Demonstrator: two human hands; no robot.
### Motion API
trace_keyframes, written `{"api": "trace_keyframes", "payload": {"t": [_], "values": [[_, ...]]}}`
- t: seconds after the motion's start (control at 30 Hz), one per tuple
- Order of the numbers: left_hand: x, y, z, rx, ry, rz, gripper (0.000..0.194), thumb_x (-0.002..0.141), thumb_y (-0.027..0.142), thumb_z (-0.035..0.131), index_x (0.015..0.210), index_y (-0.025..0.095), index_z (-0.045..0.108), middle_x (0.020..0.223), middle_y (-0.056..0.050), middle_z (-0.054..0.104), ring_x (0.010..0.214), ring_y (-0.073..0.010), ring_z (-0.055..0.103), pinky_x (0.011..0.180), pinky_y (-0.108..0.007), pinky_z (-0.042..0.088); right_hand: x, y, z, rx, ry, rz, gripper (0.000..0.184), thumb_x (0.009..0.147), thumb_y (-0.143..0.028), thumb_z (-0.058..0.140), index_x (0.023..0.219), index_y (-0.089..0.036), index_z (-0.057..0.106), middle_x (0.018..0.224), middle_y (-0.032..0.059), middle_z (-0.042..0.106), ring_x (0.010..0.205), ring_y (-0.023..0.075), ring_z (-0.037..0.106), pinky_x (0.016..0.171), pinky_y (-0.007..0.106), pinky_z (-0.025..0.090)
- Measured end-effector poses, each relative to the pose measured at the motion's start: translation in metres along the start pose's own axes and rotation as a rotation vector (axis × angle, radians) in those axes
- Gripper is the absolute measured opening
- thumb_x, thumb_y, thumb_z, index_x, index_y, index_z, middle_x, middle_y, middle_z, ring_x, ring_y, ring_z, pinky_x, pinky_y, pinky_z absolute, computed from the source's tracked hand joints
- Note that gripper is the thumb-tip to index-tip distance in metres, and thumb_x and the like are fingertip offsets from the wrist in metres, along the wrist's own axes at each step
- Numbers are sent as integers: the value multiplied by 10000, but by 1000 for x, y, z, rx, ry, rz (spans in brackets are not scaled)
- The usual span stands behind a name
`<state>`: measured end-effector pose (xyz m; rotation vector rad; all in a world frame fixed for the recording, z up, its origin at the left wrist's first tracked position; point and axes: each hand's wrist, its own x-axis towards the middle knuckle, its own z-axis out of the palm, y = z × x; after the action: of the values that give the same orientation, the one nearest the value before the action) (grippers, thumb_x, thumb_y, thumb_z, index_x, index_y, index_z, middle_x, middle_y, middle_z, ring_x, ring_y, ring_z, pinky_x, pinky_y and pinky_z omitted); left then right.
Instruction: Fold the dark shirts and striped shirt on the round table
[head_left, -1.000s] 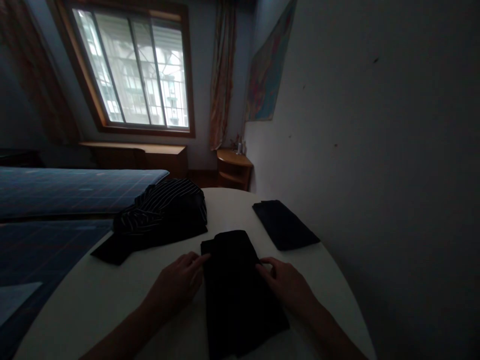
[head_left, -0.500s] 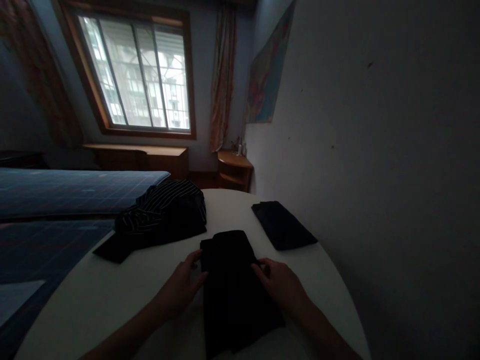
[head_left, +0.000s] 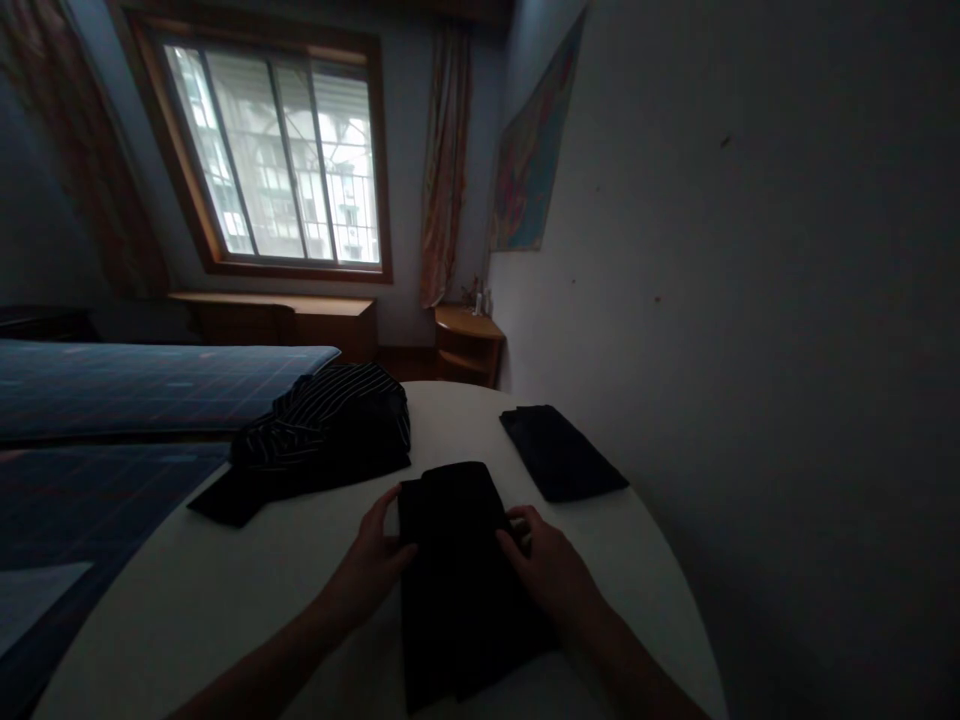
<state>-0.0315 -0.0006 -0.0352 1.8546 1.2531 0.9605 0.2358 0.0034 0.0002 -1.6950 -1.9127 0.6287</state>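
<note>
A folded black garment [head_left: 457,580] lies on the round white table [head_left: 315,545] right in front of me; its exact kind is too dark to make out. My left hand [head_left: 371,560] holds its left edge, thumb on the top layer and fingers stretched along the side. At the right edge, my right hand [head_left: 551,565] grips the cloth between thumb and curled fingers. A second folded dark garment [head_left: 562,452] rests flat to the far right. On the far left is a loose heap of dark clothes [head_left: 322,430], part of it with thin white stripes.
A bed with a blue plaid cover [head_left: 150,390] adjoins the table on the left. The white wall [head_left: 712,330] runs along the right side. A wooden corner shelf [head_left: 471,325] and a low wooden desk [head_left: 330,305] stand beyond, under the window [head_left: 281,160].
My left hand's index finger has moved up and outward along the garment's left edge, with the thumb lower on top. My right hand stays at the right edge. The camera view has shifted slightly.
</note>
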Motion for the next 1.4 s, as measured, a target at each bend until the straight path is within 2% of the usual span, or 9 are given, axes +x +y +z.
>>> {"api": "trace_keyframes", "payload": {"t": [0.1, 0.17, 0.37, 0.5, 0.6, 0.73, 0.97, 1.17, 1.4], "values": [[-4, -4, 1, -249, 54, -219, 700, 918, 294, 527, 1519, 236, 175, 1490, -221, 425, 992, -248, 714, 839, -393, 586, -2, 0, 1, 21, -19, -64, 387, 939, -355, 503, 1303, -226, 528, 1013, 70, 723, 879, 200, 690, 793, 316, 499], [-8, -2, 0, -371, 51, -292, 683, 877, 331, 593, 1481, 230, 293, 1492, -193, 435, 1064, -255, 682, 901, -402, 556, -2, 0, 1, 29, -20, -84, 361, 945, -350, 488, 1283, -240, 553, 1089, 74, 707, 951, 205, 679, 851, 330, 491], [-17, 27, -3, -576, -69, -523, 983, 731, 422, 754, 1527, 159, 240, 1016, -128, 711, 929, -283, 692, 826, -405, 539, -1, 3, 6, 97, -12, -89, 351, 927, -324, 497, 1258, -249, 587, 1118, 72, 693, 1017, 218, 656, 929, 357, 468], [-16, 39, -3, -542, -65, -462, 986, 701, 394, 741, 1526, 176, 248, 1261, -185, 594, 953, -269, 663, 752, -362, 553, -2, 7, 9, 240, 1, -119, 368, 918, -288, 487, 1273, -282, 583, 1206, 51, 662, 1105, 208, 619, 996, 366, 446], [-9, 41, 0, -471, -11, -359, 858, 694, 330, 695, 1474, 207, 361, 1548, -187, 270, 1049, -282, 625, 699, -336, 574, 0, 13, 11, 282, 22, -157, 387, 903, -267, 483, 1274, -281, 590, 1266, 51, 632, 1186, 208, 576, 1061, 383, 408], [11, 46, 6, -389, -15, -269, 777, 706, 236, 637, 1449, 211, 412, 1601, -150, 109, 1043, -268, 618, 631, -307, 587, 11, 22, 2, 278, 47, -161, 395, 879, -260, 482, 1252, -265, 613, 1250, 60, 642, 1183, 219, 581, 1059, 408, 418], [75, 70, 23, -349, -11, -183, 769, 723, 114, 614, 1460, 215, 419, 1588, -149, 138, 907, -178, 645, 632, -290, 603, 51, 34, -50, 122, 169, -187, 404, 867, -285, 504, 1247, -251, 634, 1221, 71, 671, 1125, 236, 621, 1025, 435, 444], [148, 97, 48, -300, 87, -82, 795, 685, 40, 657, 1439, 206, 468, 1537, -149, 271, 1105, -264, 608, 783, -304, 611, 100, 43, -112, 37, 258, -207, 416, 856, -202, 507, 1246, -252, 641, 1256, 68, 672, 1170, 223, 614, 1054, 435, 439], [217, 116, 76, -311, 75, -88, 833, 693, 31, 661, 1472, 199, 418, 1540, -170, 267, 1036, -261, 631, 650, -271, 615, 145, 62, -164, -122, 313, -210, 411, 868, -181, 503, 1252, -226, 645, 1245, 78, 683, 1145, 222, 633, 1044, 407, 452]]}}
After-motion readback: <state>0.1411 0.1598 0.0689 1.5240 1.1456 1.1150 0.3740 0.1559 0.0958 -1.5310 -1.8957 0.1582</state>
